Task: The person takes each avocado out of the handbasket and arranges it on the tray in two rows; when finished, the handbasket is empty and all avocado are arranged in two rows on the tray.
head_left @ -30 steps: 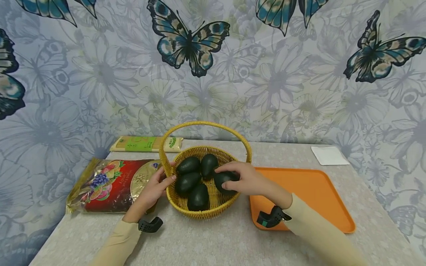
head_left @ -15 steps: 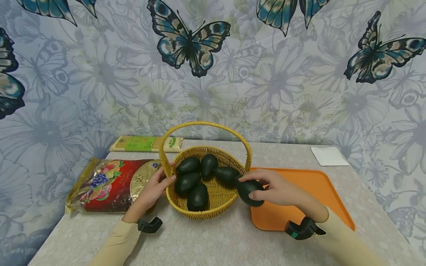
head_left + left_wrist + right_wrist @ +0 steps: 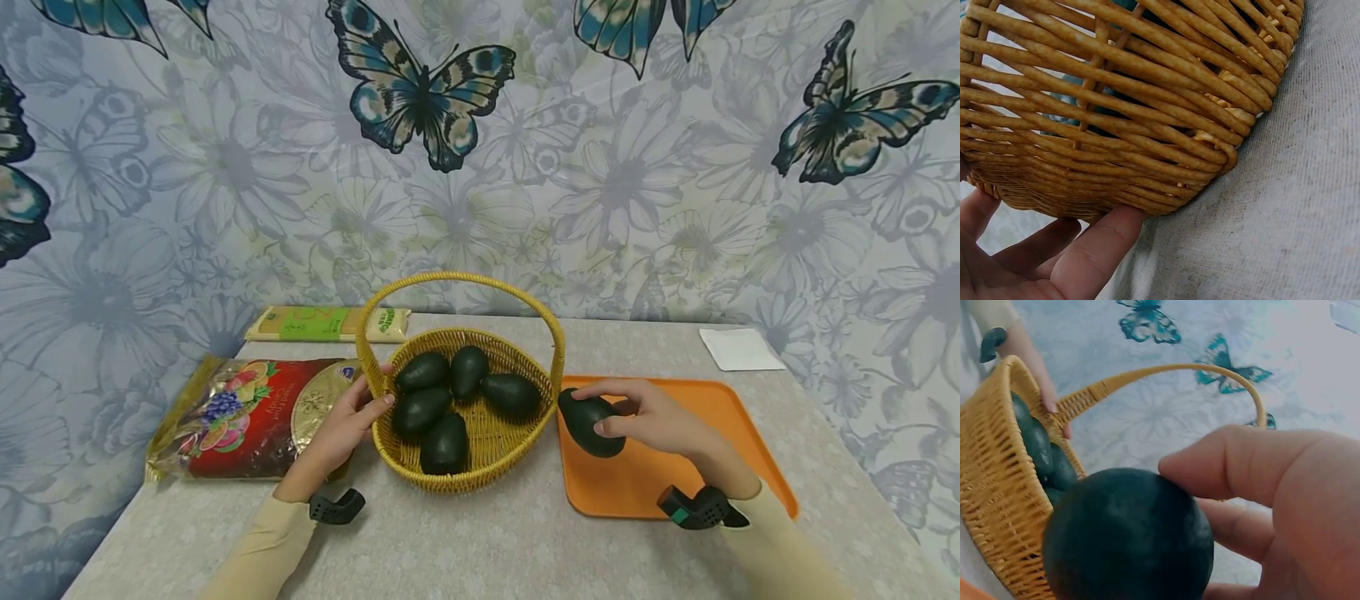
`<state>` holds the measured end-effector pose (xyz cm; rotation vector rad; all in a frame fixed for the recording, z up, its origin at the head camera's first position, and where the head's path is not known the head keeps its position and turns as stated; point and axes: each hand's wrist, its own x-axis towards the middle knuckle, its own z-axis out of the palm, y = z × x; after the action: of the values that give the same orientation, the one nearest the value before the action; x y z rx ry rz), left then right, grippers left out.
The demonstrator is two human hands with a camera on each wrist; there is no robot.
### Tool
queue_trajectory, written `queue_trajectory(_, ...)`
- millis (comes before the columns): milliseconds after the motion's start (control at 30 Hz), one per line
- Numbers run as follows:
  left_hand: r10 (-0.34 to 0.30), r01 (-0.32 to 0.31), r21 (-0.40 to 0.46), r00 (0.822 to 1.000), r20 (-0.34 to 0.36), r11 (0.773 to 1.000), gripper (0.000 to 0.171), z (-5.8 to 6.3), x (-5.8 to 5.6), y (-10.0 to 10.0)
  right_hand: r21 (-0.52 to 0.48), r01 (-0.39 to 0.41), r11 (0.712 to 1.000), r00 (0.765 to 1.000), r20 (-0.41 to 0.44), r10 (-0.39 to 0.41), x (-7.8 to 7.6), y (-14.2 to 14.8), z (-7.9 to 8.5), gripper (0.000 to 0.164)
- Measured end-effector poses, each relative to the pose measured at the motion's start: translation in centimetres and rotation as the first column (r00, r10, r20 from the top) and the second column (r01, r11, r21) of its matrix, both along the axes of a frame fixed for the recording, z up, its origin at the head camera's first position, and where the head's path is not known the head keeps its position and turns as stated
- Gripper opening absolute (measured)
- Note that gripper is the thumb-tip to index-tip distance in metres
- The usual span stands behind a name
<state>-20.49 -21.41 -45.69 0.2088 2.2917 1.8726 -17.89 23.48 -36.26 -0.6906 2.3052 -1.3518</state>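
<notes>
A yellow wicker basket (image 3: 480, 479) with a tall arched handle holds several dark green avocados (image 3: 512, 396). My left hand (image 3: 352, 417) holds the basket's left side by the base of the handle, thumb at the rim. Seen from the left wrist, the thumb and fingers (image 3: 1100, 250) meet the woven wall. My right hand (image 3: 652, 421) grips one more avocado (image 3: 592, 425), just right of the basket and over the near left part of an orange tray (image 3: 697, 442). In the right wrist view this avocado (image 3: 1129, 537) sits between thumb and fingers, its lower end cut off.
Left of the basket lies a red and gold candy bag (image 3: 255, 421). Behind it is a long green and yellow packet (image 3: 322, 323). A white square sheet (image 3: 741, 349) lies at the back right of the table (image 3: 480, 550). A butterfly-patterned backdrop hangs behind.
The right hand has lifted an avocado from the basket and carried it right, past the rim and over the tray. The left hand has stayed at the basket's side.
</notes>
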Motion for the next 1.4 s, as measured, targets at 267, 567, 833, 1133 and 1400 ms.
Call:
queue_trajectory(267, 0.005, -0.005, -0.008, 1.0, 0.005, 1.0, 0.06, 0.0, -0.1, -0.1, 0.094, 0.134, 0.987, 0.991, 0.005, -0.135, -1.6, 0.1, -1.4, 0.047)
queue_trajectory(567, 0.006, -0.006, 0.0, 1.0, 0.008, 1.0, 0.06, 0.2, 0.0, -0.3, 0.061, 0.217, 0.974, 0.975, 0.022, -0.219, -4.1, -0.3, -3.6, 0.051)
queue_trajectory(833, 0.011, -0.011, -0.002, 1.0, 0.011, 1.0, 0.06, 0.4, 0.1, -0.2, 0.081, 0.28, 0.956, 0.96, -0.033, -0.279, -5.1, -0.7, -5.7, 0.05)
queue_trajectory(1133, 0.017, -0.017, -0.013, 1.0, 0.019, 1.0, 0.059, 0.3, 0.0, 0.2, 0.068, 0.322, 0.944, 0.947, -0.019, -0.322, -5.4, -0.8, -7.2, 0.052)
queue_trajectory(1400, 0.01, -0.01, -0.015, 1.0, 0.025, 1.0, 0.059, 0.3, 0.0, 0.1, 0.032, 0.352, 0.935, 0.935, 0.017, -0.353, -5.2, -1.3, -7.6, 0.052)
